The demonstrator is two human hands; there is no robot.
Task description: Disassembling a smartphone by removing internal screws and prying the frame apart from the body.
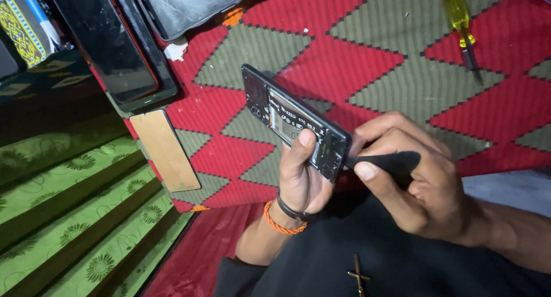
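The left hand (301, 179) grips an opened black phone (295, 123), its back cover off and its insides facing up; the thumb presses on the middle of the exposed interior while the fingers wrap underneath. The phone is held tilted in the air above a red and grey-green patterned mat (367, 50), with its camera end pointing away from the person and its near end towards the right hand.

The right hand (416, 179) is closed around a flat black pry tool (381, 162), pinched between thumb and forefinger. The tool's narrow tip touches the phone's near corner, just beside the left thumb.

A black band and an orange bead bracelet (281, 221) circle the left wrist.

Well beyond the right hand, a yellow-handled screwdriver (462, 28) lies on the mat. To the left of the left hand, a tan rectangular panel (165, 150) lies flat at the mat's edge. Farther beyond it rest a dark phone with a reddish rim (109, 44) and another dark device (189, 7). Green floral fabric (74, 216) lies at the far left. Below the hands, a small metal cross (358, 274) hangs over the person's dark clothing.
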